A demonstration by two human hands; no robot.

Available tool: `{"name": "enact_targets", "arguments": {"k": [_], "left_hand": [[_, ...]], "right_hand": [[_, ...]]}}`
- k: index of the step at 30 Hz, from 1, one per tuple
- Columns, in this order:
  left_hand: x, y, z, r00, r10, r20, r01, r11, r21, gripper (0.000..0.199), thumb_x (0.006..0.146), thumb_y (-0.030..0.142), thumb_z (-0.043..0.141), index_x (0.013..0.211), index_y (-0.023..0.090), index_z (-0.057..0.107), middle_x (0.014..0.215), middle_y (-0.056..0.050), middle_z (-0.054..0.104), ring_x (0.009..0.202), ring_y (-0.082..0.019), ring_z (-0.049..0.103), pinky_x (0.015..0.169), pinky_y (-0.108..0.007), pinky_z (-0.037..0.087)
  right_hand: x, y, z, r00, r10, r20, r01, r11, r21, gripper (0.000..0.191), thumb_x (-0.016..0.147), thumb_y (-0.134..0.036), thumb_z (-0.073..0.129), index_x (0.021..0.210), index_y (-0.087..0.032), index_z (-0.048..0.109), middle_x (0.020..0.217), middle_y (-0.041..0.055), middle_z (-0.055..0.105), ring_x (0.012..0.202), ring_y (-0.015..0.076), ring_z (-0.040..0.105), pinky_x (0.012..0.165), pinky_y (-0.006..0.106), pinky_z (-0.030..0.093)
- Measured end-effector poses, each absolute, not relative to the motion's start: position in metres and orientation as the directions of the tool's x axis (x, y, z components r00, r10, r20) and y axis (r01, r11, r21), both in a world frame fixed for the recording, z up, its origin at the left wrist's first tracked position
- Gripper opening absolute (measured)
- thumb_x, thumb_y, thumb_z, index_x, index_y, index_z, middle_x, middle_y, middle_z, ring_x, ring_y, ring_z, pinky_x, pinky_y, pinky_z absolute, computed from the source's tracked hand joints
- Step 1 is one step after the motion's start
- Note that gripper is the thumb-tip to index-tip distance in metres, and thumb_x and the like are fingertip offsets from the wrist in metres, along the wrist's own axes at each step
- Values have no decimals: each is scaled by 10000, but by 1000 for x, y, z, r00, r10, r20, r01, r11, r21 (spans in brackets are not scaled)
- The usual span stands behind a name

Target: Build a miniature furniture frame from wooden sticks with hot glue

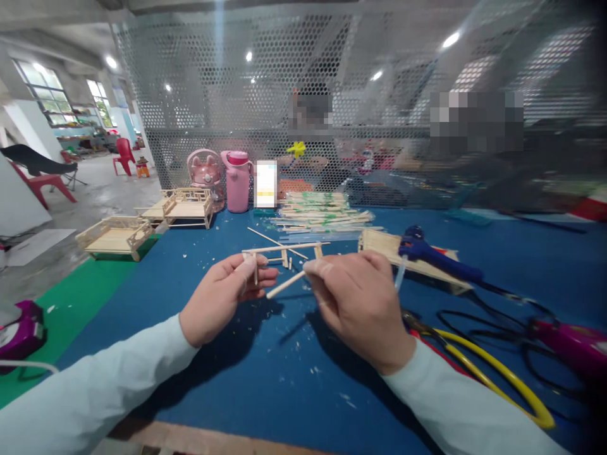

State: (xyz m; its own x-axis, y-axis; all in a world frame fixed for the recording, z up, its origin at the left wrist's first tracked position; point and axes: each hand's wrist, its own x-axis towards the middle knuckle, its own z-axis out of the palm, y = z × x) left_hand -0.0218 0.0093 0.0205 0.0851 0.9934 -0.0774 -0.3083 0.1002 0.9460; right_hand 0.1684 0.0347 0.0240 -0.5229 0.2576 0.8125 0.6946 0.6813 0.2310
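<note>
My left hand [231,282] pinches one end of a small frame of wooden sticks [279,248], thumb on top and the other fingers beneath. The frame has a long top bar with short legs hanging from it. My right hand [356,297] grips a loose wooden stick [286,285] between thumb and forefinger, and it slants down toward the left below the frame. Whether the right fingertips also touch the frame's right end, I cannot tell. A thin stick [260,235] lies on the blue mat behind the frame.
A blue glue gun [439,258] rests on a flat wooden stick panel [384,245] at right, near yellow-handled pliers [502,373] and black cables. Bundled sticks [322,212] lie at the back. Small stick furniture models [116,237] stand back left, near a pink bottle [238,183].
</note>
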Motion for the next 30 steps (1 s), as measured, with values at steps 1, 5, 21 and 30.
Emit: {"name": "enact_targets", "arguments": {"k": [1, 5, 21, 30], "left_hand": [[-22, 9, 20, 87, 993, -77, -312, 100, 945, 250, 792, 401, 633, 860, 160, 629, 863, -63, 717, 815, -169, 662, 735, -271, 473], [-21, 8, 21, 70, 995, -72, -273, 88, 958, 307, 747, 440, 670, 875, 164, 628, 837, -48, 710, 790, -151, 655, 697, -243, 469], [-21, 5, 23, 68, 997, -28, -151, 38, 988, 434, 683, 534, 675, 894, 155, 645, 831, -49, 702, 804, -156, 647, 691, -243, 472], [-18, 1, 25, 54, 999, 2, -124, 5, 992, 334, 720, 437, 675, 906, 164, 627, 856, -41, 709, 799, -137, 644, 681, -214, 470]], "right_hand": [[167, 34, 23, -529, 256, 809, 686, 690, 231, 107, 851, -140, 518, 854, -179, 618, 759, 33, 682, 692, 166, 556, 725, 336, 339], [165, 33, 19, -515, 273, 812, 735, 628, 255, 115, 850, -187, 539, 847, -175, 653, 779, 51, 666, 721, 185, 534, 719, 351, 332], [161, 34, 17, -452, 349, 821, 828, 507, 240, 79, 797, -174, 592, 789, -182, 671, 1173, 129, 632, 1035, 273, 531, 980, 512, 294], [161, 34, 15, -473, 366, 802, 797, 566, 212, 111, 821, -165, 562, 799, -159, 671, 1184, 150, 636, 1113, 305, 534, 1037, 579, 247]]}}
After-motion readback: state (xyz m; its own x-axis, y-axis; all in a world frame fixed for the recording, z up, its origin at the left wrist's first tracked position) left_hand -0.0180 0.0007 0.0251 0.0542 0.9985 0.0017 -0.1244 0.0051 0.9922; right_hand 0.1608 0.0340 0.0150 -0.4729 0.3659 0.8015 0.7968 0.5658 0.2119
